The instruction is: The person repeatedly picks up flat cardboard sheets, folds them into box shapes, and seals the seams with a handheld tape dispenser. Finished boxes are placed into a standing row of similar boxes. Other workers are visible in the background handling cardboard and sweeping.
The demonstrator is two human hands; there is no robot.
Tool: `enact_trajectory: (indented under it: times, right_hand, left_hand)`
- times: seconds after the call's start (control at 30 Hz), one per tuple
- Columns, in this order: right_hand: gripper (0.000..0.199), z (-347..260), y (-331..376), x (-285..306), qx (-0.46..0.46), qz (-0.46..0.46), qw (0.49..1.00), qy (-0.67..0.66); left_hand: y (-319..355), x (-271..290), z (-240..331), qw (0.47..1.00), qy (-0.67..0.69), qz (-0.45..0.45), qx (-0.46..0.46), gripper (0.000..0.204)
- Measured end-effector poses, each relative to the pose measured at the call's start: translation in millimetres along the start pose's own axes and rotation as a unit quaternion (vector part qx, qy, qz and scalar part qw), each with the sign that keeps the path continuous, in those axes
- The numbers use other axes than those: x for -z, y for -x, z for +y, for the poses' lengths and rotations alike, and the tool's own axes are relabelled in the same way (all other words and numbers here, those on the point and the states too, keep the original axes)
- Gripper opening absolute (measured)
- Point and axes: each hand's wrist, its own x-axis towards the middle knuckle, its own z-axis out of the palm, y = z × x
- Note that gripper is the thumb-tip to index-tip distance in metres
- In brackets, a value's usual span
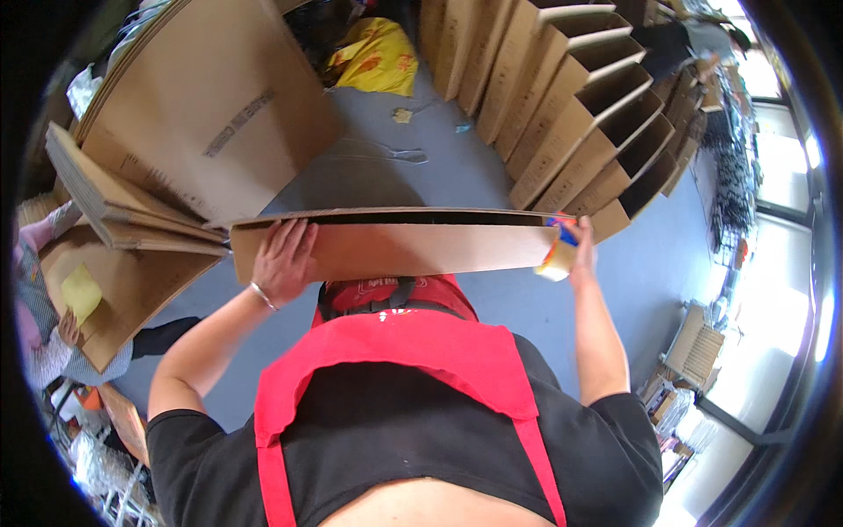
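Observation:
A long, narrow cardboard box (430, 249) stands upright in front of my body, its slit-like opening facing up. My left hand (286, 260) is at the box's left end, palm against the near panel and fingertips at the upper edge, closed on the cardboard. At the right end, my right hand (581, 250) is closed round a tape dispenser (558, 246) with blue and red parts and a pale yellowish roll. The dispenser is against the box's right corner; the hand partly hides it.
Several tall open cardboard boxes (562, 97) stand in a row at the far right. Large flat cardboard sheets (211, 114) lean at the left, where another person's hand (68, 327) is near a yellow paper (81, 294). A yellow bag (378, 57) lies on the grey floor. Another person (702, 44) is far right.

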Motion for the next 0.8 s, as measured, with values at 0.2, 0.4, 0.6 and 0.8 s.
enact_trajectory:
  times: [0.2,0.4,0.6,0.8]
  right_hand:
    - [0.063,-149.1,64.6,-153.9,0.437,-0.058,0.671,0.596]
    - [0.048,-116.2,83.1,-278.3,0.548,-0.409,0.372,0.627]
    - [0.049,-63.5,103.7,-239.7,0.612,-0.365,0.433,0.552]
    - [0.078,4.4,130.7,-197.9,0.595,-0.196,0.431,0.650]
  left_hand:
    - [3.5,5.8,2.8,0.991,0.006,-0.090,0.095,0.115]
    - [14.1,-14.7,8.2,0.995,-0.011,0.078,0.053,0.115]
    - [40.7,-16.0,-5.8,0.996,0.057,-0.014,0.067,0.114]
    - [56.9,-26.2,10.1,0.978,0.094,-0.108,0.151,0.059]
